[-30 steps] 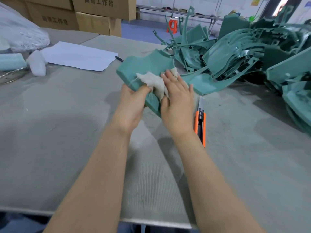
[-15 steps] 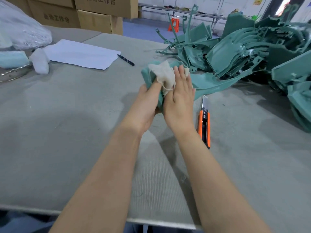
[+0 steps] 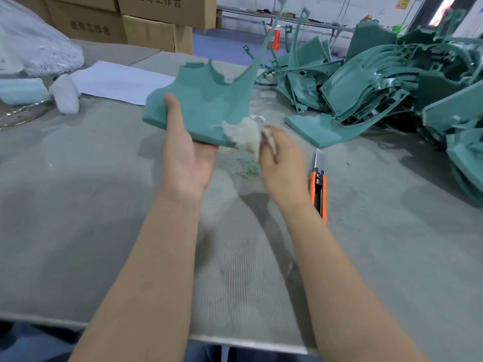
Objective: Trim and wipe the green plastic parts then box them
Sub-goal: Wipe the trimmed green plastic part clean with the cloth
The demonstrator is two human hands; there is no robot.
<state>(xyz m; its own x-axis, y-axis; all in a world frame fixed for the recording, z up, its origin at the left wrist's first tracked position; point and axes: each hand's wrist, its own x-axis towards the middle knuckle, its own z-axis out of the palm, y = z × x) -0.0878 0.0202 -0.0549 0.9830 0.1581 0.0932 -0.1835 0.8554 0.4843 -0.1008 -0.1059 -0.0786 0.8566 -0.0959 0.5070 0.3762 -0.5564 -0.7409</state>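
Observation:
A flat green plastic part (image 3: pixel 206 105) with a notched far edge is held above the grey table (image 3: pixel 78 205). My left hand (image 3: pixel 185 155) supports it from below, palm up, thumb lying over its top face. My right hand (image 3: pixel 282 163) grips a whitish rag (image 3: pixel 244 137) against the part's near right corner; the hand is blurred. An orange utility knife (image 3: pixel 318 189) with its blade out lies on the table just right of my right wrist.
A big heap of green plastic parts (image 3: pixel 392 82) fills the right and far right of the table. A white paper sheet (image 3: pixel 122 82), a plastic bag (image 3: pixel 34 48) and white foam pieces lie far left. Cardboard boxes (image 3: pixel 156 24) stand behind.
The part has been turned from on edge to lying flat and broad face up. My left hand shifted under it. My right hand slid the rag down to the near right corner.

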